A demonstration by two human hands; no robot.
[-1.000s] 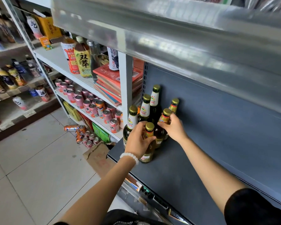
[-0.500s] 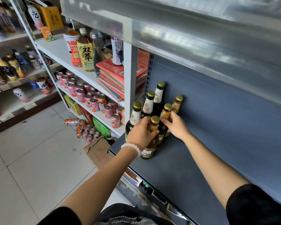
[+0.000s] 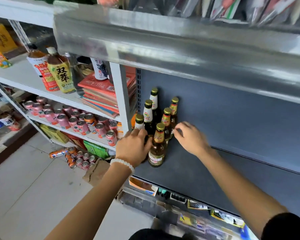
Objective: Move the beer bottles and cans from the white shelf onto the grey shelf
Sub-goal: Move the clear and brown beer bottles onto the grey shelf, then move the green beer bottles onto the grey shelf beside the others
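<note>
Several brown beer bottles (image 3: 157, 146) with gold caps stand bunched at the left end of the grey shelf (image 3: 206, 172). My left hand (image 3: 133, 148) is low at the left of the bunch. Its fingers curl round the body of a white-necked bottle (image 3: 139, 121), just beside the front bottle. My right hand (image 3: 189, 137) is blurred at the right of the bunch, fingers loosely bent, fingertips close to a red-labelled bottle (image 3: 166, 118) and holding nothing. Pink and orange cans (image 3: 83, 125) fill a lower level of the white shelf (image 3: 21, 77).
Tall drink bottles (image 3: 62, 73) and a stack of red booklets (image 3: 102, 94) sit on the white shelf. More cans (image 3: 76, 156) and torn cardboard (image 3: 95, 170) lie on the tiled floor. A metal shelf edge (image 3: 180, 47) overhangs above. The grey shelf stretches bare to the right.
My left hand slid off the front bottle's neck, down and to the left. My right hand let go of a bottle neck and drew back to the right. The camera moved closer.
</note>
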